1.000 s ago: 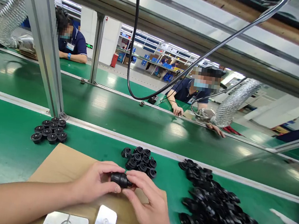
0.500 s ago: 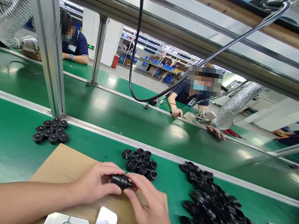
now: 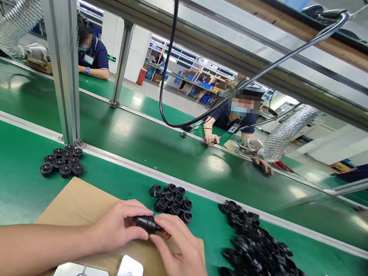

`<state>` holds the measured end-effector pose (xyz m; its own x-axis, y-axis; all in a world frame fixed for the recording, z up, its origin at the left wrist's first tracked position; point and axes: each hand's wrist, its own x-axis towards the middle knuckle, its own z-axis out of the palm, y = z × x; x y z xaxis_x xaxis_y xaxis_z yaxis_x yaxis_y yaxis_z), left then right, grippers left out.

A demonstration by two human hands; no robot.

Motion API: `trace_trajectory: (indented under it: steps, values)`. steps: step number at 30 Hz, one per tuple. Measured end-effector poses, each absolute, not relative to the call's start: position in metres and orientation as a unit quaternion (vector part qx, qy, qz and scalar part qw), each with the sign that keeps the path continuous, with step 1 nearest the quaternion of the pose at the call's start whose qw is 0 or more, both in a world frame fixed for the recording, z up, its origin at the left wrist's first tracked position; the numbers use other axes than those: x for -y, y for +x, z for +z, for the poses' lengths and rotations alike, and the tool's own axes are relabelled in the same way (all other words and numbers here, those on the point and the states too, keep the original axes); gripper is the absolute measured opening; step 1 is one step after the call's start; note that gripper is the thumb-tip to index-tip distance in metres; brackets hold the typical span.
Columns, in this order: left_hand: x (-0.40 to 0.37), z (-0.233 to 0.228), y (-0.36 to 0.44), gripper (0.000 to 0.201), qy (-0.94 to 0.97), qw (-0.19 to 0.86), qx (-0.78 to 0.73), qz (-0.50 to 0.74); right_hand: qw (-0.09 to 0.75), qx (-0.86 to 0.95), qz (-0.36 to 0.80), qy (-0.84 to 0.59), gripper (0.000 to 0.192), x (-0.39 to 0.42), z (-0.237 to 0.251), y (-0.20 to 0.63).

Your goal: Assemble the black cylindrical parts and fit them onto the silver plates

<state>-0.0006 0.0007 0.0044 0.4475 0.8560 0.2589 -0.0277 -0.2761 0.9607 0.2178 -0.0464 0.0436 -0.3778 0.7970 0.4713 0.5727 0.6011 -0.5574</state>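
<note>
While the left hand (image 3: 121,225) pinches one end of a black ridged cylindrical part (image 3: 146,224) between thumb and fingers, the right hand (image 3: 181,246) pinches the other end, holding it sideways above a brown cardboard sheet (image 3: 75,203) on the green worktop (image 3: 7,191). Uneven pressure from the two sides could make it twist or slip free; dropped, it might roll against the round-cornered metal plate (image 3: 129,272) nearby. Because the fingers partly cover both ends, a misalignment there could go unnoticed.
</note>
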Motion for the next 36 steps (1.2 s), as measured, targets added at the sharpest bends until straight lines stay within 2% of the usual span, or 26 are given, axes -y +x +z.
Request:
trace_trajectory:
  steps: [7,10,19,22,23,27,29,31,34,36]
  values:
    - [-0.001,0.001,-0.001,0.033,0.671,0.525,-0.296,0.432,0.313,0.776,0.169,-0.522,0.013,0.049,0.041,0.213]
    - [-0.001,0.002,-0.001,0.034,0.665,0.527,-0.305,0.433,0.293,0.769,0.180,-0.540,0.013,0.049,0.039,0.212]
    - [0.000,0.002,0.000,0.032,0.681,0.521,-0.298,0.420,0.321,0.786,0.195,-0.491,0.012,0.049,0.050,0.211]
    - [0.000,0.004,-0.001,0.031,0.698,0.507,-0.280,0.420,0.307,0.793,0.198,-0.487,0.011,0.049,0.050,0.210]
    - [0.001,0.005,-0.001,0.031,0.704,0.504,-0.272,0.420,0.297,0.795,0.192,-0.494,0.013,0.049,0.050,0.209]
    - [0.004,0.008,-0.002,0.033,0.719,0.500,-0.249,0.414,0.266,0.792,0.167,-0.523,0.044,0.051,0.049,0.210]
    - [0.004,0.008,-0.001,0.034,0.708,0.511,-0.258,0.413,0.274,0.787,0.173,-0.525,0.039,0.052,0.052,0.213]
    - [0.003,0.007,-0.001,0.035,0.691,0.525,-0.270,0.417,0.285,0.790,0.191,-0.508,0.023,0.053,0.056,0.217]
    - [0.001,0.004,0.000,0.035,0.679,0.532,-0.275,0.424,0.291,0.816,0.201,-0.457,0.036,0.055,0.058,0.222]
    - [0.000,0.003,0.000,0.033,0.687,0.523,-0.264,0.430,0.297,0.821,0.191,-0.448,0.032,0.055,0.055,0.221]
